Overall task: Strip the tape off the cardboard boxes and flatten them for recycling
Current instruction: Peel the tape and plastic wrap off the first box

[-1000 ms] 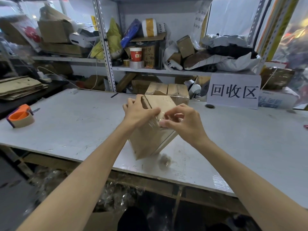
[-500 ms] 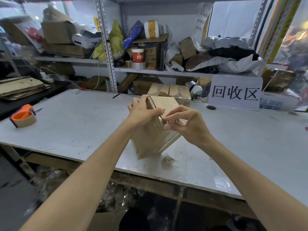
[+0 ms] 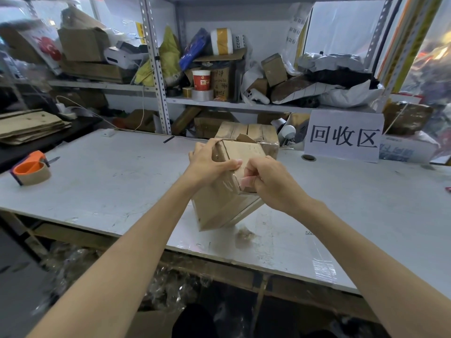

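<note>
Tilted cardboard box at centre, resting on one lower corner near the front edge of the counter. The left hand, at 10 o'clock of the box, grips its upper edge, thumb laid across the top face. The right hand, at 2 o'clock, has its fingers curled tight, pinching a strip of clear tape at the upper corner. Likely risks: the thin film tears short and leaves a remnant, or a hard pull slips the box off its corner towards the counter edge. A second taped box stands just behind at 12 o'clock. A tape dispenser lies well apart at 9 o'clock.
</note>
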Demonstrator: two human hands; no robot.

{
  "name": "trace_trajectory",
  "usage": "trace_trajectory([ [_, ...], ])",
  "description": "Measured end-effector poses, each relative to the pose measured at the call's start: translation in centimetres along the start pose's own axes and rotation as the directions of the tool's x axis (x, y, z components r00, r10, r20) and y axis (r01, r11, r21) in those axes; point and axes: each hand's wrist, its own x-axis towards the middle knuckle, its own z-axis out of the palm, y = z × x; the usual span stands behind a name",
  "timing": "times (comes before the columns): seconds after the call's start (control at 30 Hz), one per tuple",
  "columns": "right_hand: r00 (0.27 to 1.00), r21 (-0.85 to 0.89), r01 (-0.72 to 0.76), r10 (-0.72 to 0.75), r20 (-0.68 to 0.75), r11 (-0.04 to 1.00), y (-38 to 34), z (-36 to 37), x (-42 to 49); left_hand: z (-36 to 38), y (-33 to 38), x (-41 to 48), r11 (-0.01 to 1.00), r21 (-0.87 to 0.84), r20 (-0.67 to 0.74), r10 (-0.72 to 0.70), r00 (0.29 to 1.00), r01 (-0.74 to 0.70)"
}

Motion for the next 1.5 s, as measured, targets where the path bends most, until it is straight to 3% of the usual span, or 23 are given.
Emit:
trace_trajectory([
  [0.1, 1.000, 0.215, 0.009, -0.012, 0.010, 0.977, 0.2, -0.8, -0.1, -0.1, -0.1, 0.1, 1.000, -0.005, 0.000, 0.004, 1.000, -0.004],
  [0.23, 0.998, 0.313, 0.055, -0.045, -0.039, 0.948, 0.3, -0.7, -0.4, 0.0, -0.3, 0.2, 1.000, 0.009, 0.000, 0.010, 1.000, -0.010],
  [0.5, 0.985, -0.086, 0.115, -0.125, -0.122, 0.990, 0.4, -0.1, -0.2, 0.5, -0.6, 0.6, 0.997, -0.065, -0.104, -0.037, 0.994, 0.030],
  [0.63, 0.989, 0.150, 0.053, -0.031, -0.142, 0.987, 0.5, -0.7, -0.5, 1.2, -1.1, 0.4, 0.997, -0.060, 0.014, -0.054, 0.998, 0.055],
  [0.73, 0.988, 0.231, -0.030, 0.063, -0.139, 0.973, 0.7, -1.2, -0.5, 1.6, -1.7, -0.4, 0.995, -0.095, 0.090, -0.015, 0.996, 0.024],
  [0.87, 0.965, 0.297, -0.158, 0.212, -0.157, 0.942, 1.1, -1.6, -0.1, 3.3, -2.0, -1.8, 0.962, 0.197, 0.043, 0.185, 0.982, -0.190],
  [1.1, 0.961, 0.279, -0.081, 0.149, -0.231, 0.957, 0.7, -2.0, -0.2, 2.8, -1.0, -1.0, 0.897, 0.345, -0.074, 0.318, 0.945, -0.275],
  [1.27, 0.977, 0.253, -0.012, 0.065, -0.203, 0.967, 0.5, -2.6, -0.5, 2.2, -0.5, -0.4, 0.917, 0.322, -0.076, 0.273, 0.959, -0.236],
  [1.37, 0.982, 0.401, -0.008, 0.084, -0.172, 0.916, 0.7, -3.1, -1.2, 1.3, -1.5, -0.1, 0.963, 0.195, -0.105, 0.207, 0.973, -0.184],
  [1.5, 0.977, 0.542, 0.013, 0.104, -0.185, 0.840, 1.3, -3.4, -1.7, 1.0, -2.4, -0.3, 0.952, 0.150, -0.136, 0.286, 0.949, -0.265],
])
